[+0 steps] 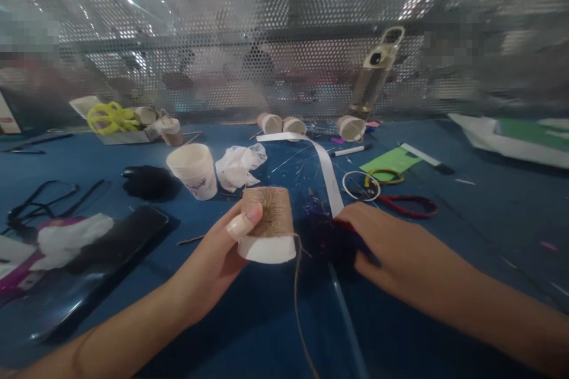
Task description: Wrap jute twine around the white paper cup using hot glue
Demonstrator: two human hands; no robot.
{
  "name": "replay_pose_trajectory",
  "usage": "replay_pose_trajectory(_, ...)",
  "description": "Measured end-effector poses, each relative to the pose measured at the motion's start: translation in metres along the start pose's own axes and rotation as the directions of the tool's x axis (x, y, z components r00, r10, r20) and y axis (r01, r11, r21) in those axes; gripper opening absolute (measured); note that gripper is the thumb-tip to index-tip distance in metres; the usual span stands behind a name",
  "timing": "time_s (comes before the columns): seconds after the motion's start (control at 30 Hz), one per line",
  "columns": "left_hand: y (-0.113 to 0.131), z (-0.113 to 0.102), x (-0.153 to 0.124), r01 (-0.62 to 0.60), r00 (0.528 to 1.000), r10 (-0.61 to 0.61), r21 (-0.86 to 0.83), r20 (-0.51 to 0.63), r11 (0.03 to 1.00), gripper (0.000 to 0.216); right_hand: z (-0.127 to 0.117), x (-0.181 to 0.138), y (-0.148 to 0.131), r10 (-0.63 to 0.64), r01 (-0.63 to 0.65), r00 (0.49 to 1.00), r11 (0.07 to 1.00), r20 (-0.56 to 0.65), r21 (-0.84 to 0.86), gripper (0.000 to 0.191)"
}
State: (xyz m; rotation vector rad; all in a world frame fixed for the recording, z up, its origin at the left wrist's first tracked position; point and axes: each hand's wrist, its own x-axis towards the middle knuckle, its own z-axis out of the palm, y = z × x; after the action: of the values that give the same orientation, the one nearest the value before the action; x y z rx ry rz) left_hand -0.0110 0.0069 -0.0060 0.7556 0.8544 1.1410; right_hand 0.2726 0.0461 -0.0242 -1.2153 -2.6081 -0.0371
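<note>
My left hand (229,243) grips a paper cup (267,250), tilted, with twine (275,213) wrapped round most of it and a bare white band near me. Pale tape or a bandage covers the thumb. A loose twine end hangs from the cup's right side toward me. My right hand (377,237) is closed round a dark hot glue gun (331,234), just right of the cup. Its nozzle points away from me, and a clear glue stick (347,314) sticks out of its back. The gun's body is dark and partly hidden by my fingers.
Stacked paper cups (193,172) and crumpled white plastic (240,167) stand beyond my left hand. A phone-like black slab (128,249) lies left. A white paper strip (326,169), red-handled scissors (411,206), green paper (389,161) and markers (427,157) lie right. A perforated metal screen (249,59) rises behind.
</note>
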Motion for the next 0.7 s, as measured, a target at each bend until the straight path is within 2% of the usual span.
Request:
replay_pose_trajectory(0.1, 0.0, 0.0, 0.0, 0.001, 1.0, -0.001, 0.006, -0.024, 1.0, 0.03, -0.002, 0.004, 0.004, 0.113, -0.111, 0.993, 0.988, -0.016, 0.105, 0.03)
replay_pose_trajectory(0.17, 0.0, 0.002, 0.001, -0.012, 0.998, 0.012, -0.008, -0.061, 1.0, 0.035, -0.005, 0.006, 0.005, 0.166, -0.14, 0.982, 0.961, -0.094, 0.238, 0.026)
replay_pose_trajectory(0.3, 0.001, 0.007, 0.001, -0.05, 0.987, 0.044, -0.034, -0.157, 0.998, 0.04, -0.011, 0.004, -0.001, 0.214, -0.051, 0.954, 0.808, -0.211, 0.588, 0.014)
replay_pose_trajectory(0.37, 0.002, 0.008, 0.002, -0.065, 0.98, 0.056, -0.04, -0.19, 0.997, 0.039, -0.012, -0.001, -0.005, 0.237, -0.036, 0.953, 0.712, -0.191, 0.701, 0.011)
replay_pose_trajectory(0.5, 0.003, 0.009, 0.003, -0.072, 0.975, 0.062, -0.038, -0.214, 0.997, 0.037, -0.01, -0.009, -0.013, 0.233, -0.111, 0.972, 0.571, -0.031, 0.813, 0.023)
replay_pose_trajectory(0.57, 0.004, 0.01, 0.002, -0.06, 0.972, 0.053, -0.023, -0.227, 0.998, 0.037, -0.01, -0.011, -0.016, 0.192, -0.115, 0.981, 0.554, 0.007, 0.825, 0.023)
replay_pose_trajectory(0.7, 0.005, 0.011, 0.001, -0.058, 0.974, 0.056, -0.001, -0.219, 0.998, 0.039, -0.014, -0.008, -0.019, 0.138, -0.088, 0.99, 0.58, 0.009, 0.81, 0.019)
